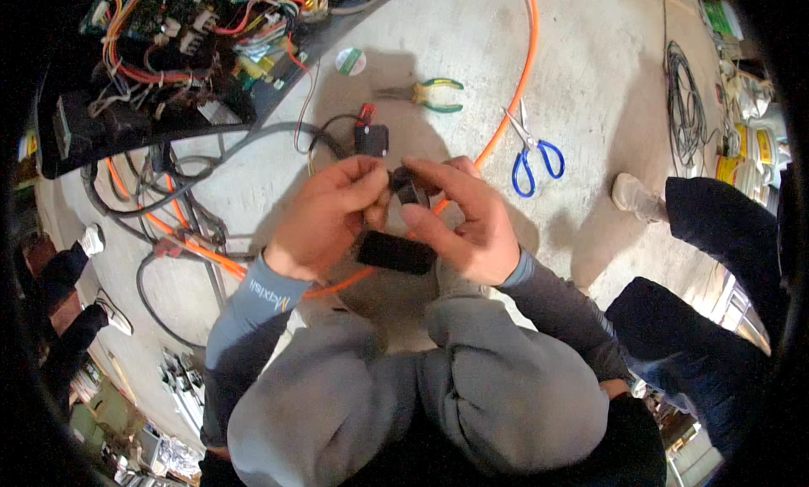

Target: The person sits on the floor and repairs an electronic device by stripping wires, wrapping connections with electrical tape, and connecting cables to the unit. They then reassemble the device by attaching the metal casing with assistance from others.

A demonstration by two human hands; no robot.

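Nearest my view are the grey-trousered knees (404,403) filling the lower centre, with both grey sleeves rising from them. Just above, at mid-frame, my left hand (324,213) and right hand (463,222) meet: thumb and forefingers of each are pinched together on a small black plastic connector block (407,186), held between the two sets of fingertips. Below it, against the right palm, sits a flat black rectangular piece (396,253); I cannot tell whether it is gripped or merely resting there.

My worry is the pinch: the block is small and held only at the tips, so a twist could let it drop to the floor between the knees. The thin black lead (324,129) running to the upper left could also tug it if pulled taut.

Outward, an orange cable (522,74) curves across pale grey concrete floor (590,82). Blue-handled scissors (531,154) lie right of centre, green-handled pliers (430,93) above centre, a round green-and-white tape roll (350,61) beside them. An open chassis of coloured wiring (185,40) fills the upper left. Another person's dark-trousered leg and pale shoe (636,196) stand at right.
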